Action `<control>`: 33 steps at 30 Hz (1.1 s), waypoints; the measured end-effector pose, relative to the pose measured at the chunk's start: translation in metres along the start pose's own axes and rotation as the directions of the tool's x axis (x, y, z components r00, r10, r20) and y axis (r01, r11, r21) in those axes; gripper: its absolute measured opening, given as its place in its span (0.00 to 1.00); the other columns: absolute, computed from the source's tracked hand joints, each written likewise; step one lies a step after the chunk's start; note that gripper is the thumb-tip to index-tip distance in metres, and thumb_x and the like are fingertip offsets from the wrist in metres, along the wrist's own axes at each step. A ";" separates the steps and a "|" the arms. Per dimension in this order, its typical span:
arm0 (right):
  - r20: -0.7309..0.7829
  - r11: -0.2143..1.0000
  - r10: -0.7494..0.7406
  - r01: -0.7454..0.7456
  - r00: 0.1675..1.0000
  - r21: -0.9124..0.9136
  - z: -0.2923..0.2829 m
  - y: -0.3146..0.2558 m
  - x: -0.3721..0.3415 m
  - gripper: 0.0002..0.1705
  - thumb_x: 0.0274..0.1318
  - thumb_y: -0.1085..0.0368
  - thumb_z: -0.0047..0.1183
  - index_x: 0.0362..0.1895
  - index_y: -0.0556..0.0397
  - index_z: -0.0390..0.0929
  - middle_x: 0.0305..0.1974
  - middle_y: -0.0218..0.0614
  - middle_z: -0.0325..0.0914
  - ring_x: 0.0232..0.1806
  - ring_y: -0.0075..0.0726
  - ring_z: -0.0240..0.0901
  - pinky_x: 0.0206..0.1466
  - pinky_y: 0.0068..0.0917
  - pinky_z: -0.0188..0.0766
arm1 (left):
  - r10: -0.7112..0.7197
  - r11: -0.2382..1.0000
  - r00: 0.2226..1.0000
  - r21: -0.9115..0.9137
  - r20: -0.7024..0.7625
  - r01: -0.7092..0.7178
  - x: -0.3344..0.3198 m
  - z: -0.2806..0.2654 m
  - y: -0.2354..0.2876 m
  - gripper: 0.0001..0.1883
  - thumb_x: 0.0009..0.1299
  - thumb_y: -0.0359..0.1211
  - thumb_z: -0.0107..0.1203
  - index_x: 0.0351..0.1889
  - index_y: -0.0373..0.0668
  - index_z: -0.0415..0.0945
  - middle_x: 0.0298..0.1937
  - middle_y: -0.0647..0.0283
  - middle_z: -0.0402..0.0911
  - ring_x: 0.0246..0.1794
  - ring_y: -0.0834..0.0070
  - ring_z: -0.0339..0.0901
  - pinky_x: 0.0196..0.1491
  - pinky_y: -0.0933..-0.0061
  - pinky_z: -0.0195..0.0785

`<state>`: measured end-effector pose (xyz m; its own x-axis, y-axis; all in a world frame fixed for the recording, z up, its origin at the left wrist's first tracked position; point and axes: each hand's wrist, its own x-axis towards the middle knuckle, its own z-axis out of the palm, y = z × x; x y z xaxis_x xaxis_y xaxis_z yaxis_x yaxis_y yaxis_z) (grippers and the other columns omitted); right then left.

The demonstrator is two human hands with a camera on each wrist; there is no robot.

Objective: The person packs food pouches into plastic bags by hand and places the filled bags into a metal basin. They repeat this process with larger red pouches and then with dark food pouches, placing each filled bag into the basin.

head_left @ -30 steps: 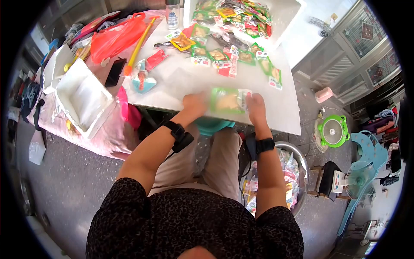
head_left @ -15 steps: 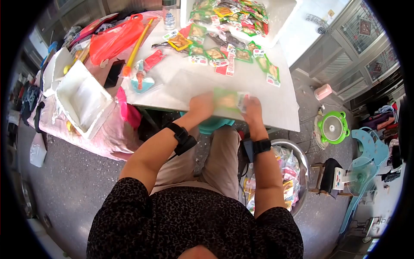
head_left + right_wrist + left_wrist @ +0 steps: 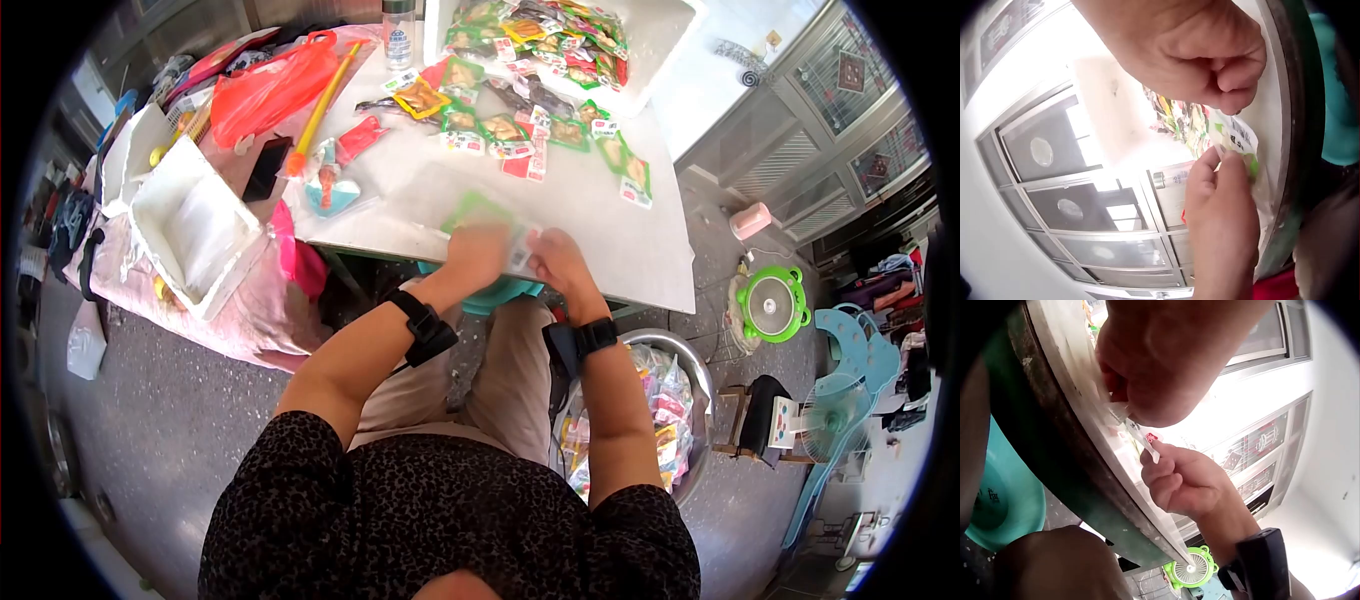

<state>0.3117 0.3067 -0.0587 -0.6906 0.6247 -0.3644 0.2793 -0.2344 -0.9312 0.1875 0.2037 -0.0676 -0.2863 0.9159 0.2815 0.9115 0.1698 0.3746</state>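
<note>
Above the front edge of the table, a green-and-white food packet [image 3: 478,208] is stretched between the two hands, blurred in the head view. My left hand [image 3: 478,252] pinches its edge between thumb and forefinger, plain in the right wrist view, where the packet's printed side [image 3: 1240,140] shows. My right hand [image 3: 562,260] grips the white end, and a white corner with a red mark [image 3: 1152,439] sticks out by its thumb in the left wrist view. Part of the packet is hidden behind the left hand.
Several similar packets [image 3: 505,128] lie farther back on the table [image 3: 655,250], before a white foam box [image 3: 660,50] full of more. A yellow stick [image 3: 325,110], red bag [image 3: 265,100] and white tray [image 3: 190,235] are at left. A metal basin [image 3: 705,380] of packets stands at lower right.
My right hand has moved left, closer to my left hand. The packet, earlier held out level between both hands, is now tilted and partly behind the left hand.
</note>
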 end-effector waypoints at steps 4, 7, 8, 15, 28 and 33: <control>-0.017 0.904 -0.158 0.151 0.987 0.399 0.019 0.015 0.022 0.05 0.47 0.68 0.44 0.24 0.56 0.66 0.20 0.35 0.67 0.16 0.25 0.64 0.13 0.18 0.60 | 0.074 0.987 0.996 -0.140 -0.051 -0.081 0.001 -0.008 0.006 0.09 0.53 0.31 0.42 0.31 0.44 0.71 0.24 0.56 0.73 0.27 0.59 0.70 0.29 0.59 0.62; -0.103 0.908 -0.135 0.165 0.985 0.386 0.028 0.013 0.027 0.03 0.46 0.71 0.43 0.27 0.57 0.67 0.24 0.36 0.69 0.23 0.29 0.68 0.21 0.22 0.68 | 0.080 0.971 0.993 -0.220 -0.083 -0.096 0.002 -0.018 0.011 0.08 0.52 0.31 0.43 0.29 0.44 0.70 0.26 0.56 0.73 0.29 0.59 0.70 0.31 0.59 0.62; -0.059 0.892 -0.173 0.182 0.983 0.414 0.029 0.012 0.025 0.03 0.46 0.71 0.43 0.28 0.57 0.67 0.25 0.36 0.69 0.25 0.31 0.69 0.24 0.24 0.69 | 0.077 0.974 0.993 -0.206 -0.093 -0.095 0.002 -0.018 0.008 0.07 0.52 0.31 0.43 0.29 0.43 0.70 0.27 0.56 0.73 0.30 0.59 0.70 0.32 0.59 0.62; -0.178 0.784 -0.503 0.359 0.846 -0.506 -0.035 0.030 0.064 0.09 0.43 0.68 0.45 0.33 0.58 0.68 0.30 0.44 0.71 0.33 0.45 0.69 0.37 0.33 0.67 | 0.013 1.000 0.991 -0.021 -0.130 -0.016 -0.002 0.010 -0.018 0.08 0.50 0.30 0.45 0.28 0.42 0.70 0.25 0.57 0.70 0.28 0.58 0.69 0.32 0.60 0.62; -0.622 0.478 -0.307 -0.448 0.721 -0.755 -0.158 -0.041 0.096 0.26 0.38 0.47 0.49 0.40 0.48 0.67 0.44 0.36 0.65 0.52 0.40 0.57 0.46 0.50 0.55 | 0.039 0.997 0.978 -0.061 -0.205 -0.052 0.002 0.012 -0.017 0.03 0.51 0.31 0.46 0.21 0.42 0.66 0.22 0.57 0.67 0.25 0.59 0.67 0.28 0.60 0.61; -0.485 0.197 -0.506 -0.452 0.714 -0.870 -0.174 -0.004 0.109 0.17 0.46 0.54 0.38 0.36 0.49 0.68 0.35 0.40 0.73 0.39 0.44 0.69 0.40 0.44 0.63 | 0.047 0.997 0.970 -0.054 -0.237 -0.061 -0.001 0.015 -0.020 0.03 0.51 0.31 0.46 0.21 0.42 0.66 0.21 0.58 0.67 0.24 0.59 0.67 0.28 0.59 0.61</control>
<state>0.3512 0.5051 -0.0930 -0.3109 0.9254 0.2170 0.9474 0.3200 -0.0075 0.1742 0.2051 -0.0885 -0.3050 0.8106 0.5000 0.9100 0.0932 0.4040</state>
